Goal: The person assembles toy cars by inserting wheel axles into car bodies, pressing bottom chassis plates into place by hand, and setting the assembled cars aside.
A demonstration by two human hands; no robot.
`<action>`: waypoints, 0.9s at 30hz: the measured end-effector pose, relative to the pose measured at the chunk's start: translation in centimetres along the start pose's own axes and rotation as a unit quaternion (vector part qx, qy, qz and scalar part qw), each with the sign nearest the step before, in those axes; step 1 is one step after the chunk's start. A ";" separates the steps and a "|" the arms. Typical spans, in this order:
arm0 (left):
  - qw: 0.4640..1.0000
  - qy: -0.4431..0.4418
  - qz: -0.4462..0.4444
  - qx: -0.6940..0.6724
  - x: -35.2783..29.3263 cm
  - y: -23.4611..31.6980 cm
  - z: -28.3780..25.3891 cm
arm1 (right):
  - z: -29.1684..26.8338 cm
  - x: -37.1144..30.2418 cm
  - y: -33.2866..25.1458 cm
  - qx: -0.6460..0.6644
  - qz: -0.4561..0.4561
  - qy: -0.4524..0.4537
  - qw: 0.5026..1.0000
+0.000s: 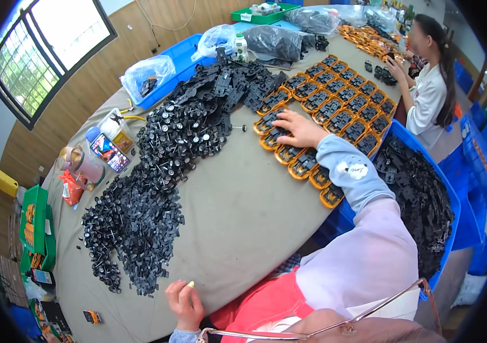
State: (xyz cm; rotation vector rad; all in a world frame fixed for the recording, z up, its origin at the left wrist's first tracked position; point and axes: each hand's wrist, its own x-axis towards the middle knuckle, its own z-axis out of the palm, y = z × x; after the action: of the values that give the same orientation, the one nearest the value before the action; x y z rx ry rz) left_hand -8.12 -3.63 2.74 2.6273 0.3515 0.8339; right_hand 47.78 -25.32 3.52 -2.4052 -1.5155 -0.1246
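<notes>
My right hand [299,129] reaches over rows of orange toy-car shells [330,197] with black chassis plates set in them. Its fingers are spread and lie on or just above the shells at the block's left edge. Close to the table's near edge is my left hand [184,306], fingers loosely bent and a little apart, with no part visible in it. One fingertip shows a small yellow spot. Left of the shells lies a heap of black wheels on metal axles [180,134], and a single wheel with its axle [240,128] lies apart.
Small black pieces [146,223] are heaped nearer me, black chassis plates [226,80] farther back. A blue crate [183,54] stands behind, and a blue bin [452,200] of black parts at right. A phone [110,153] stands left. A co-worker [429,86] sits far right.
</notes>
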 end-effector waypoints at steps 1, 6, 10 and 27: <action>1.000 -0.001 0.001 -0.001 0.0 0.2 0.1 | 0.7 0.3 -1.1 0.024 -0.015 0.004 1.000; 0.999 -0.015 0.025 -0.023 0.4 0.8 -0.1 | 3.1 2.0 -7.6 0.057 -0.067 0.007 0.996; 0.998 -0.017 0.034 -0.057 1.2 1.8 0.4 | 4.8 3.7 -12.7 0.052 -0.065 0.015 0.996; 0.986 -0.101 0.133 0.023 6.5 12.4 13.4 | 4.1 8.6 2.9 -0.181 0.148 0.099 0.967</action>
State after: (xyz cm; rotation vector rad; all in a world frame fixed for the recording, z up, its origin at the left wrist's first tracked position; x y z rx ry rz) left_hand 6.56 -16.13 0.86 2.8112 -0.0369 0.6349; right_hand 53.86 -17.80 0.95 -2.7687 -1.1063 -0.6044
